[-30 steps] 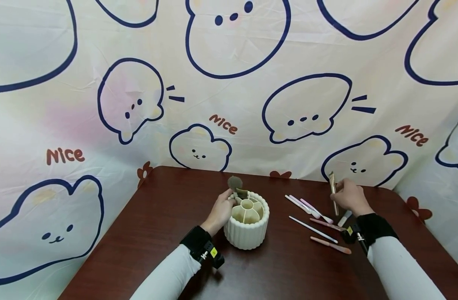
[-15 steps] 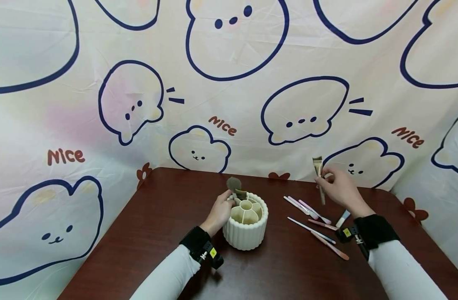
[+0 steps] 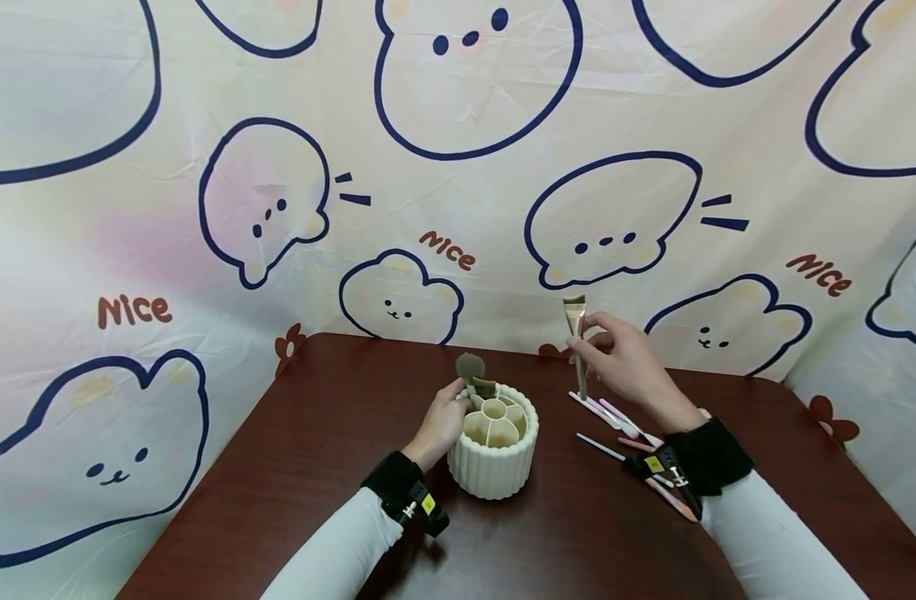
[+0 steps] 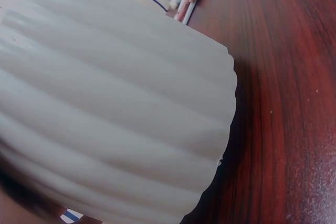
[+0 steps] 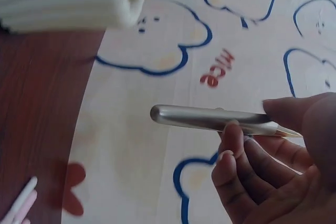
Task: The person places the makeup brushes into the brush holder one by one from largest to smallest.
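Note:
A cream ribbed brush holder point(image 3: 492, 471) with petal-shaped compartments stands upright on the table. My left hand point(image 3: 437, 427) grips its left side near the rim; the ribbed wall point(image 4: 115, 98) fills most of the left wrist view. Inside, at the back left, a makeup brush with a round grey-green head point(image 3: 470, 366) sticks up. To the holder's right and above the tabletop, my right hand point(image 3: 628, 365) pinches a flat makeup brush point(image 3: 574, 315), bristles up. Its rounded silvery handle end point(image 5: 184, 116) points away from the fingers point(image 5: 233, 137) in the right wrist view.
Several slim makeup brushes lie on the dark wood table point(image 3: 337, 433) right of the holder: white and pink ones point(image 3: 595, 409) at the back, a pale blue-white one point(image 3: 598, 446) nearer. The right forearm covers part of them. A patterned cloth point(image 3: 488, 233) hangs behind the table.
My right hand has carried the flat brush leftward and up, from the table's right side toward the holder. A brush near the front was nudged and turned. My left hand has stayed put.

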`<state>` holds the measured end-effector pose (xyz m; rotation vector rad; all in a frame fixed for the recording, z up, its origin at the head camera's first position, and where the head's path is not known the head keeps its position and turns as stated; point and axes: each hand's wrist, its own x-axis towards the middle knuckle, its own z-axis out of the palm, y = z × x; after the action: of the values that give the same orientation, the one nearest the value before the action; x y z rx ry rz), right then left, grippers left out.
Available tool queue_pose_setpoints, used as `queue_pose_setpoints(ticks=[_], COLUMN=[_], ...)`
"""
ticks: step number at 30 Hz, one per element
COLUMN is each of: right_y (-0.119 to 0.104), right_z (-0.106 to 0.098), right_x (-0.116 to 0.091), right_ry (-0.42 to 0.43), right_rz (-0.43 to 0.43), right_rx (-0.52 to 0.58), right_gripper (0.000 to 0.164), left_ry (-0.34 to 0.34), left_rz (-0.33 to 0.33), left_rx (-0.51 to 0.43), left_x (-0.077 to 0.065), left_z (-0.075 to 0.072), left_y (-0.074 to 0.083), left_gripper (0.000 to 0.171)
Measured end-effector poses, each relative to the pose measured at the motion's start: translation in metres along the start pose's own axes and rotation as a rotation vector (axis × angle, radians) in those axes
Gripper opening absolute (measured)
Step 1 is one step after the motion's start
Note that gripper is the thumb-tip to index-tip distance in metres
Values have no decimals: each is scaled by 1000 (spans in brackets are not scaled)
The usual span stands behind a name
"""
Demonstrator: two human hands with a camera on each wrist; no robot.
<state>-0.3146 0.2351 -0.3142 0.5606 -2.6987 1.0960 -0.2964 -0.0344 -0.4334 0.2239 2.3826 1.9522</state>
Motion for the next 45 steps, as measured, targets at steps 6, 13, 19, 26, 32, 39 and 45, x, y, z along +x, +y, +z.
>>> queue_pose_setpoints(ticks=[6,13,19,26,32,39,45], right_y=[-19,-37,-42,-42,-44,-38,-28], right_z=[21,43,56,61,63,71,79], right_x=[10,18,20,19,19,17,11], right_ry=[49,40,9,34,66,24,-15], right_rz=[-68,-149,-164,-174,-187,-212,-210], right_rx=[55,192,275,244,255,207,131], right_gripper=[27,20,19,23,21,13,12], left_ry=[-2,0,3,4,14,-6,-9], left_rz=[-1,1,-2,-8,-14,14,7], left_rx=[-2,-5,10,2,-3,11,7], left_x=[1,1,1,2,2,0,0], left_z=[0,0,1,1,0,-1,-1], left_y=[0,0,0,0,0,-1,-1], left_gripper=[57,57,57,57,57,57,57])
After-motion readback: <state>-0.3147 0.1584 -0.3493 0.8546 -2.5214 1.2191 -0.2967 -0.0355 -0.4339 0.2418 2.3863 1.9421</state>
